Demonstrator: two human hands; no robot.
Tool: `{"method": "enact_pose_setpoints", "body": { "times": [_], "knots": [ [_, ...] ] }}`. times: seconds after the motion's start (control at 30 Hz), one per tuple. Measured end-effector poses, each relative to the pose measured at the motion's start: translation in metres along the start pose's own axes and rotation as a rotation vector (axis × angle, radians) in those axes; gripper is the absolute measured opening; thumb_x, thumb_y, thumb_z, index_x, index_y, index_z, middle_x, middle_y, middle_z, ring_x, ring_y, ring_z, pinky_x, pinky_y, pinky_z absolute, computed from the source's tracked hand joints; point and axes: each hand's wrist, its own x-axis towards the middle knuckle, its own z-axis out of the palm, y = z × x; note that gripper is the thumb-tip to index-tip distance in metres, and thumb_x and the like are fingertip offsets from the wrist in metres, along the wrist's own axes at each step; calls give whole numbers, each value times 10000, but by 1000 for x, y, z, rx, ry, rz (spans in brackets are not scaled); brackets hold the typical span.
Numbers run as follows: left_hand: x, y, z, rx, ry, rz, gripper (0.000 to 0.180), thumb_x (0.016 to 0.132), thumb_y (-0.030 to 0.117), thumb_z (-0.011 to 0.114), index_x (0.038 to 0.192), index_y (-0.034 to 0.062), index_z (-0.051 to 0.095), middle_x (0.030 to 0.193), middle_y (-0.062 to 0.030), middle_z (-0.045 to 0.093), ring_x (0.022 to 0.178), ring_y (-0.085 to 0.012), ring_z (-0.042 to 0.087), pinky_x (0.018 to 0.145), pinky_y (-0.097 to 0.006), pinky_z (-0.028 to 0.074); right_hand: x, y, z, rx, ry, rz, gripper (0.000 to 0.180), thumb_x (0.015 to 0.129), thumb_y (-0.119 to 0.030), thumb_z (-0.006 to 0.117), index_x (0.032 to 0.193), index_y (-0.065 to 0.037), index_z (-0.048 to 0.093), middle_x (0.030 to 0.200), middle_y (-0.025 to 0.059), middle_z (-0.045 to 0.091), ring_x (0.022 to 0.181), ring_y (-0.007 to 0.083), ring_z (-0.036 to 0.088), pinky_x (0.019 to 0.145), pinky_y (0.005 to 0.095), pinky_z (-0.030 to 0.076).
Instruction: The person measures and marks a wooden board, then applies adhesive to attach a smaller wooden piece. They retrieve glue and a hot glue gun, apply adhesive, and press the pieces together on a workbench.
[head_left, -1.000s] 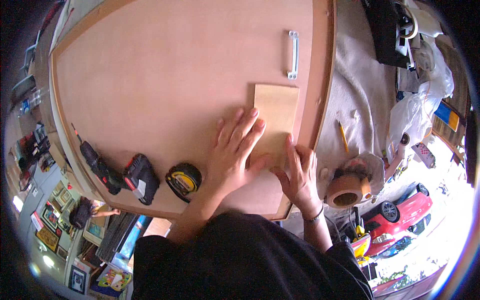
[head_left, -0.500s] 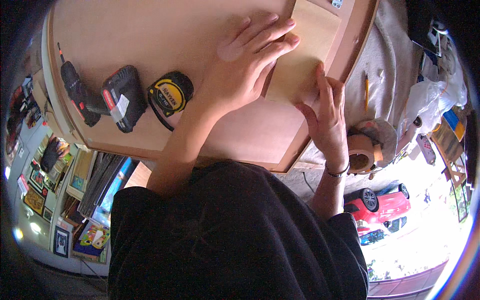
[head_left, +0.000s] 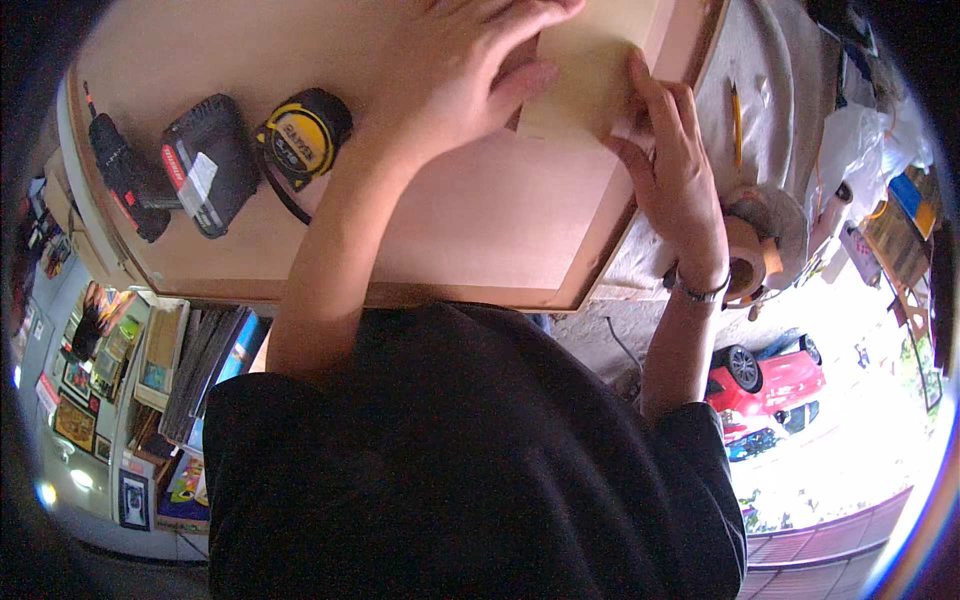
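The dark sleeve-and-body cloth of the shirt [head_left: 460, 450] fills the near side, and just past it lies the near edge of a broad pinkish-brown panel [head_left: 480, 225] with a darker raised rim. On the right, a dark band [head_left: 702, 293] circles the wrist of the right hand [head_left: 675, 150]; its thumb and forefinger stand apart about the near right corner of a flat tan piece [head_left: 585, 90], and whether they pinch it I cannot tell. A brown tape roll [head_left: 742, 238] sits just right of that wrist. On the left of the panel lie a black and red cordless drill [head_left: 205, 175], on its side with its bit pointing far, and a yellow and black tape measure [head_left: 308, 135]. The tan piece rests on the panel's right part, its long axis seemingly running near to far and leaning slightly right; its far end is out of view. It looks plain, matte and straight-edged, paler and yellower than the panel. The left hand [head_left: 470, 70] is spread, thumb and fingers reaching over its left edge, some fingertips cut off. Farther right, a yellow pencil [head_left: 738, 125] lies on the pale, creased covering of the worktop [head_left: 790, 115]
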Motion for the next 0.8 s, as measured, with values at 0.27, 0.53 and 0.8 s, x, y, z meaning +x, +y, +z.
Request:
{"method": "enact_pose_setpoints", "body": {
  "times": [0.27,0.53,0.8],
  "knots": [
    [6,10,-2,117,-21,12,522,871,192,719,1344,37,561,1535,-141,430,1451,-349,346,1208,-491,260,3,1,-21,159,94,-86,475,888,8,582,1361,3,543,1046,202,592,990,391,601,877,412,498],
    [7,18,0,142,-33,21,678,772,165,817,1377,58,531,1531,-181,418,1435,-388,357,1200,-498,267,3,23,2,218,267,-104,386,901,-33,620,1275,-122,659,915,168,593,798,358,605,760,399,515],
    [5,6,12,58,48,100,661,815,253,797,1411,121,540,1555,-107,416,1422,-319,395,1183,-497,283,2,17,6,198,321,-55,348,879,-102,657,1226,-119,681,872,163,618,822,384,646,739,454,529]
  ]
}}
